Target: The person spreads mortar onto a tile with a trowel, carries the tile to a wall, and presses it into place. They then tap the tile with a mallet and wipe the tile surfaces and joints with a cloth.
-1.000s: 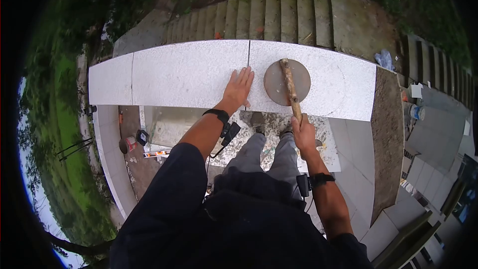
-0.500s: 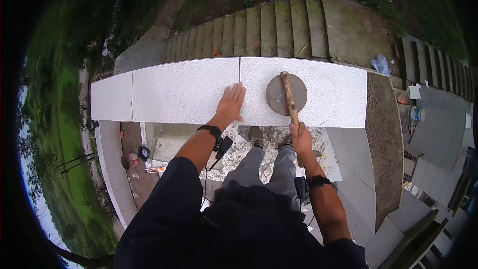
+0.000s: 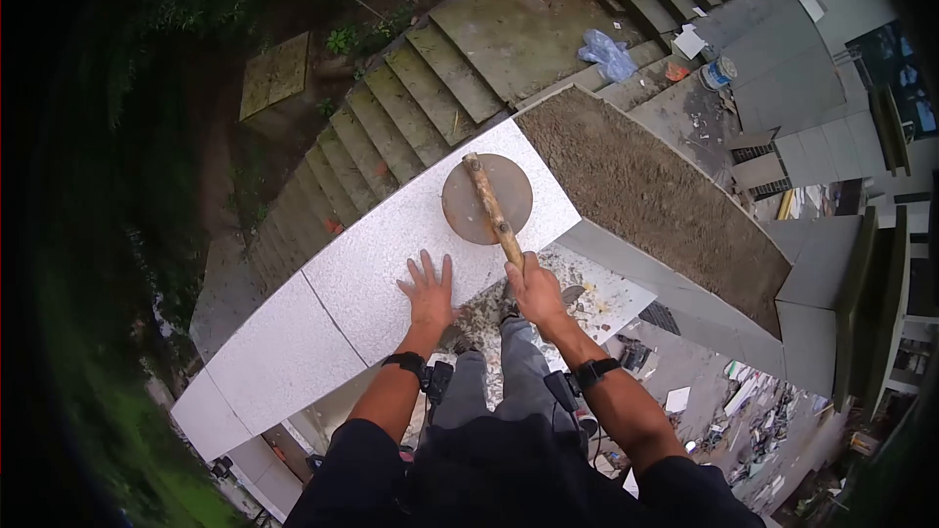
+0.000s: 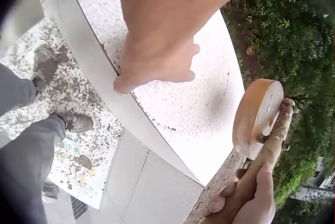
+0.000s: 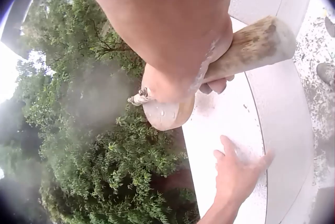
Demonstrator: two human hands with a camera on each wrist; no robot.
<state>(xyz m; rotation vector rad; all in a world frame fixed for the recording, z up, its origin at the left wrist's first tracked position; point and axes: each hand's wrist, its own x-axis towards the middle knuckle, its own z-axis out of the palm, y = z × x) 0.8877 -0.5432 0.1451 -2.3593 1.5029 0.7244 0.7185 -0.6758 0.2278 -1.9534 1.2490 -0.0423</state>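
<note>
Wooden-handled mallet (image 3: 489, 200) gripped in right hand (image 3: 535, 291), left hand (image 3: 428, 297) spread on white slab (image 3: 377, 259), bucket label (image 3: 722, 70) illegible

Diffuse daylight leaves the white slabs (image 3: 293, 357) glaring, nearly washed out in both wrist views, while foliage (image 3: 176, 49) at the head view's left lies in blurred gloom and fisheye distortion bends lines near dark corners.

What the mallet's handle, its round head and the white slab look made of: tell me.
Handle: wood, rough and unpolished, judging by mottled, bark-like patches and knots.
Round head: perhaps rubber or plastic, fairly smooth and dull, given its even tan side.
White slab: likely stone or ceramic tile, textured, from its speckled face and clean-cut edges.
</note>
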